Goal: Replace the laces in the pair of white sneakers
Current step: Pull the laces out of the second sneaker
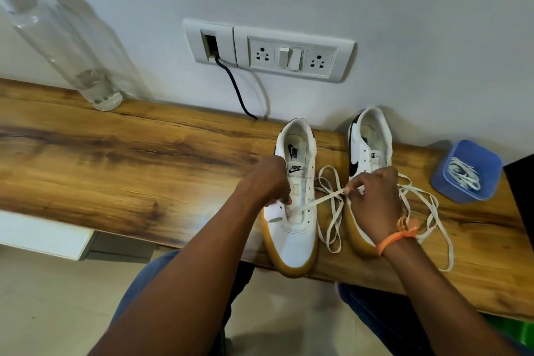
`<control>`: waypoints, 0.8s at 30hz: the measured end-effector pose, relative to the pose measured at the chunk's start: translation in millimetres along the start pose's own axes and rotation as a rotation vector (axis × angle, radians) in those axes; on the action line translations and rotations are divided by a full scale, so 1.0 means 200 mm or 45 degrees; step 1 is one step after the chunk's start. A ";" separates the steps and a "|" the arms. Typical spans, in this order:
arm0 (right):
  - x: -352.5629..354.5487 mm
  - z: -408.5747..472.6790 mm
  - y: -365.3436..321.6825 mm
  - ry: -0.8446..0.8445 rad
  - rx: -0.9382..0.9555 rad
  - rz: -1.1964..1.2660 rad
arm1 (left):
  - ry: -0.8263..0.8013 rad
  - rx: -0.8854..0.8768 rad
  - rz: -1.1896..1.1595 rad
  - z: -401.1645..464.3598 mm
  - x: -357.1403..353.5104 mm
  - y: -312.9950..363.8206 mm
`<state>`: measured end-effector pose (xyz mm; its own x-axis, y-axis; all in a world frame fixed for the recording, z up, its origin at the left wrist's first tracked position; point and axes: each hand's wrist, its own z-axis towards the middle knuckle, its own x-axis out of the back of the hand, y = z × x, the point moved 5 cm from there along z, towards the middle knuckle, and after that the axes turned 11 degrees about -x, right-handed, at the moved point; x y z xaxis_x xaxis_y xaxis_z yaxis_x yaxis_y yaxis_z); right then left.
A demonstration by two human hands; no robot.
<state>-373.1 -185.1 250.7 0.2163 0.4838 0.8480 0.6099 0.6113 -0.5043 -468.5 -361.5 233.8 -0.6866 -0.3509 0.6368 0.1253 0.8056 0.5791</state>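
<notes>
Two white sneakers are stood side by side on the wooden surface [115,159], toes toward the person. The left sneaker [294,211] is taken as the landmark. Its left side, beside the eyelets, is gripped by the left hand [267,179], whose fingers are curled onto the upper. A flat cream lace [320,199] is drawn taut from an eyelet low on this sneaker, out to its right, where its end is pinched between thumb and fingertips of the right hand [372,196]. An orange band [396,237] is worn on that wrist. The right sneaker [370,147] is stood just to the right of the landmark and is partly hidden by the right hand. Loose loops of lace are spread on the surface between the two sneakers and further right. Well to the right, a blue tub [465,170] holding white laces is set. Behind the left sneaker, a socket panel [268,50] is fixed to the wall, with a black cable [237,89] hung from it. Far to the left, a clear bottle [63,43] is stood
</notes>
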 end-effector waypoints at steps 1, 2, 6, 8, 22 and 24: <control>-0.01 -0.05 -0.04 0.026 0.093 -0.007 | -0.002 0.001 -0.004 0.00 0.00 0.00; -0.04 -0.10 -0.10 0.046 0.224 -0.024 | 0.002 0.001 -0.008 0.00 0.00 0.00; -0.23 -0.25 -0.19 -0.091 0.506 -0.165 | 0.015 0.027 -0.037 0.00 0.00 -0.01; -0.29 -0.27 -0.17 -0.111 0.511 -0.208 | 0.007 0.029 -0.046 0.01 -0.01 -0.02; -0.13 -0.12 -0.09 -0.062 0.228 0.008 | -0.003 -0.015 -0.066 -0.01 0.00 0.01; -0.16 -0.18 -0.15 -0.050 0.418 -0.085 | 0.008 -0.031 -0.036 -0.02 0.00 0.02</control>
<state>-371.3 -241.6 244.7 0.1502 0.4557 0.8774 0.3424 0.8086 -0.4786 -464.3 -359.7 237.8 -0.6854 -0.3765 0.6233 0.1234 0.7836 0.6089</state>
